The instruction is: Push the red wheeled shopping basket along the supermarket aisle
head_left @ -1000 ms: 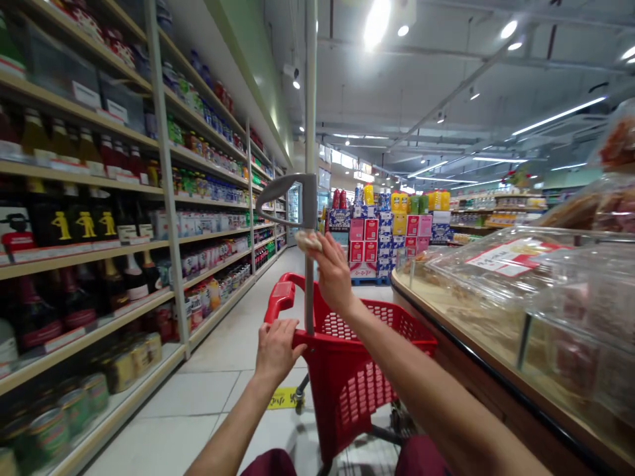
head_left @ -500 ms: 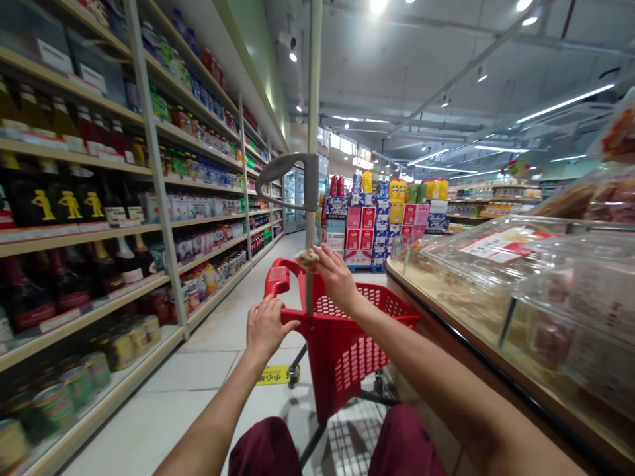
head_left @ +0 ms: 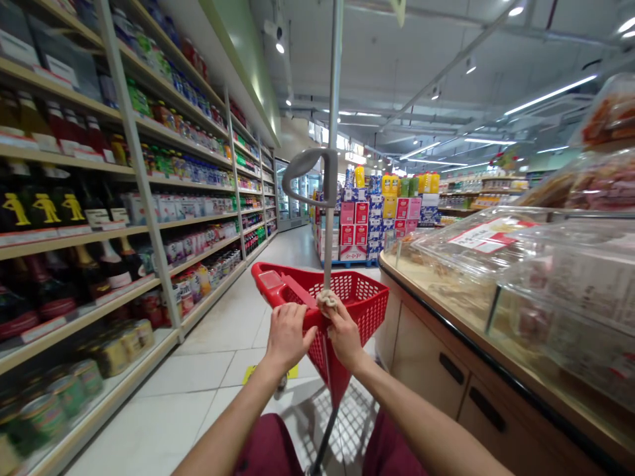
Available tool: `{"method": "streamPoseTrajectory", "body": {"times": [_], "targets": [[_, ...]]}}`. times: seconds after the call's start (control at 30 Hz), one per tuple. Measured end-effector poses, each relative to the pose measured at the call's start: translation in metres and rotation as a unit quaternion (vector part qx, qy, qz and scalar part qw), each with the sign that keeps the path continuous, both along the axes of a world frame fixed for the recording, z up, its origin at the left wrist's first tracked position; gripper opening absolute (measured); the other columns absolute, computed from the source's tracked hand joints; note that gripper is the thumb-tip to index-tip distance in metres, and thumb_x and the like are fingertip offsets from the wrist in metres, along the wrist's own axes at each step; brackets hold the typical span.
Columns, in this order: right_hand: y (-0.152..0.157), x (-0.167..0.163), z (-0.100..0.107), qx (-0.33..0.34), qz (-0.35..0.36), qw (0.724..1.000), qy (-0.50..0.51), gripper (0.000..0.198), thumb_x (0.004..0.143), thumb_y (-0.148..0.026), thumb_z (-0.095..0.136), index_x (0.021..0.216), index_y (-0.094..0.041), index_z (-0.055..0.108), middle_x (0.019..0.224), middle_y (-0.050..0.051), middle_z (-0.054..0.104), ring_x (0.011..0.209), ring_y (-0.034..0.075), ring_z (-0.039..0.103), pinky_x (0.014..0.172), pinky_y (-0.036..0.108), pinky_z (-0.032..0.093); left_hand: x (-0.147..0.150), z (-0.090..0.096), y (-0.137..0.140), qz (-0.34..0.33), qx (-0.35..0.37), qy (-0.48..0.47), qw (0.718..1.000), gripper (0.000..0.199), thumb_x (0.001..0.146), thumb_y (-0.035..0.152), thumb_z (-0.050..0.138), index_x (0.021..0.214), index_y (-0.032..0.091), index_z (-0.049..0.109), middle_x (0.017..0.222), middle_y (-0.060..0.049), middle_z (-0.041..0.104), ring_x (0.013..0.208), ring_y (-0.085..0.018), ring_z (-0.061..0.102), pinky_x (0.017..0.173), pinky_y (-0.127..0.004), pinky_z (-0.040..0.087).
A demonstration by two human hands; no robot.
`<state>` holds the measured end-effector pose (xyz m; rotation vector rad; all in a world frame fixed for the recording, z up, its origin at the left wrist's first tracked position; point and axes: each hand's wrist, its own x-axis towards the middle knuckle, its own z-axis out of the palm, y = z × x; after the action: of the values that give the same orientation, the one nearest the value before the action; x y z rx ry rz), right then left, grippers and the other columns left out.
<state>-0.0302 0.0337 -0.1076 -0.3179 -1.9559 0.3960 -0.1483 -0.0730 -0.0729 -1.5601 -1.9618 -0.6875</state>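
Observation:
Between my knees stands a red shopping cart [head_left: 370, 314] with perforated basket sides and a metal pole [head_left: 335, 86] rising from its near corner. A grey loop-shaped handle [head_left: 331, 175] is fixed to the pole above the basket. My left hand [head_left: 288, 334] is closed over the red rim near the corner. Bunched in the fingers of my right hand [head_left: 344, 336] is a pale cloth [head_left: 326, 301], pressed at the foot of the pole where it meets the rim. Part of the cloth is hidden by my fingers.
Shelves of bottles and cans [head_left: 79, 390] line the left side. A display counter [head_left: 426, 311] with clear plastic packs [head_left: 476, 238] runs close along the right. Stacked drink cartons [head_left: 354, 228] stand ahead. A yellow floor sign [head_left: 248, 374] lies on the white tiles, partly covered by my left arm.
My right hand has slid down the pole with the cloth to its base. The cart has turned, its near corner shifting right. My left hand still holds the rim.

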Motion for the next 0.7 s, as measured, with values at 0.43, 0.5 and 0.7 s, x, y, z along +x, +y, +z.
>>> {"method": "streamPoseTrajectory", "body": {"times": [0.43, 0.5, 0.7], "targets": [[0.005, 0.030, 0.048, 0.024, -0.075, 0.988, -0.136, 0.035, 0.074, -0.006, 0.040, 0.090, -0.023, 0.066, 0.097, 0.003, 0.063, 0.089, 0.015, 0.057, 0.078, 0.025, 0.046, 0.000, 0.004, 0.044, -0.020, -0.027, -0.070, 0.997, 0.036, 0.084, 0.036, 0.029, 0.095, 0.023, 0.060, 0.129, -0.007, 0.045, 0.122, -0.022, 0.033, 0.102, -0.050, 0.018], [0.026, 0.048, 0.050, -0.002, -0.130, 0.976, -0.176, 0.029, 0.074, -0.008, 0.043, 0.079, -0.022, 0.068, 0.085, 0.004, 0.065, 0.077, 0.016, 0.059, 0.071, 0.025, 0.046, -0.010, 0.007, 0.041, -0.028, -0.024, -0.071, 0.997, 0.037, 0.084, 0.036, 0.027, 0.102, 0.023, 0.057, 0.127, -0.007, 0.047, 0.121, -0.021, 0.035, 0.102, -0.047, 0.021], [0.036, 0.047, 0.052, -0.015, -0.188, 0.969, -0.162, 0.031, 0.075, -0.009, 0.039, 0.078, -0.022, 0.067, 0.080, 0.002, 0.064, 0.069, 0.014, 0.057, 0.064, 0.023, 0.042, -0.041, 0.006, 0.042, 0.087, 0.030, -0.113, 0.989, 0.047, 0.082, 0.043, 0.027, 0.111, 0.015, 0.052, 0.121, -0.012, 0.052, 0.115, -0.025, 0.041, 0.099, -0.051, 0.021]]}}
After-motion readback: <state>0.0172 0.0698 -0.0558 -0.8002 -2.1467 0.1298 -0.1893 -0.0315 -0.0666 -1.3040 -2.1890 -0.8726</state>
